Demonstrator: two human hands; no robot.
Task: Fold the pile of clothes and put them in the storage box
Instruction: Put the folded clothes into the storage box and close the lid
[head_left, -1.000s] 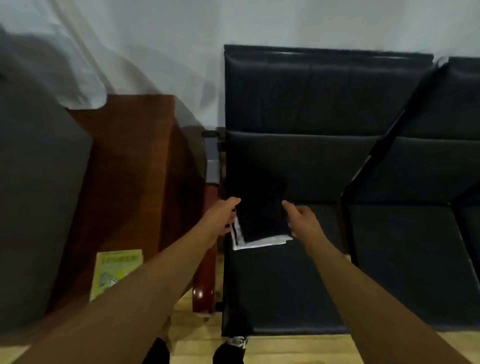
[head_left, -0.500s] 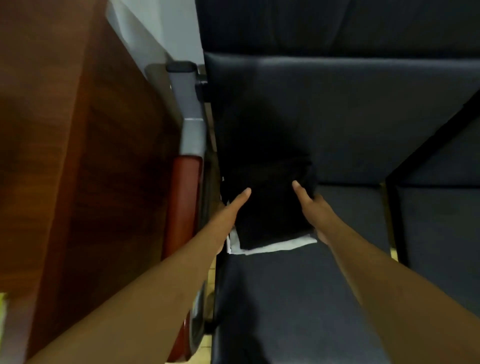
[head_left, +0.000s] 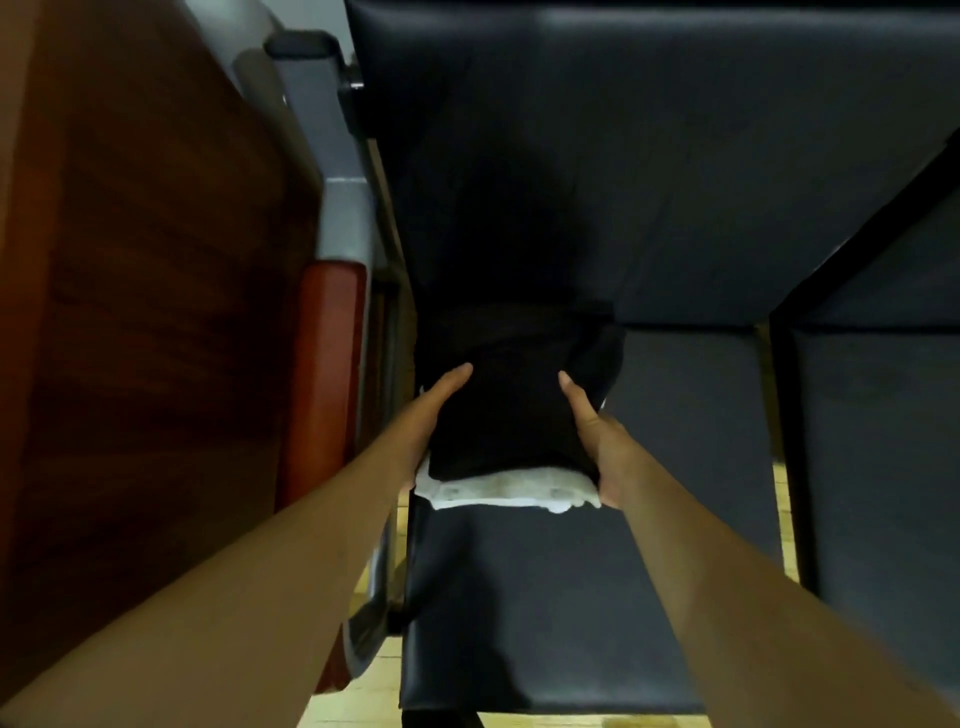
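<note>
Two bare forearms reach in from the bottom edge, over the front lip of a dark padded chair seat (head_left: 519, 597). And there are the clothes, a small stack at the back of that seat. A folded black garment (head_left: 511, 410) lies on top of a folded white garment (head_left: 509, 488), and the white layer peeps out along the near edge as a pale band.

The left hand (head_left: 434, 415) is laid against the stack's left side. The right hand (head_left: 595, 441) is set against its right side, with the heel of the palm down by the white corner. What shows of the fingers (head_left: 460, 375) is stretched out straight along the black top. The hands are flat and pressing inward, with the stack sandwiched between them. Whether the stack rests on the cushion or has just left it cannot be told from this angle.

The black cloth's far edge sits against the foot of the dark padded backrest (head_left: 623, 156), where it nearly melts into the shadow.

To the left, just beside the seat, runs a red-brown wooden armrest (head_left: 324, 364) on a grey metal frame (head_left: 345, 218). Past it stands a dark reddish wooden cabinet (head_left: 156, 260). On the right a second dark padded seat (head_left: 872, 467) adjoins, and a sliver of pale wooden floor (head_left: 778, 519) shows in the gap between the two.
</note>
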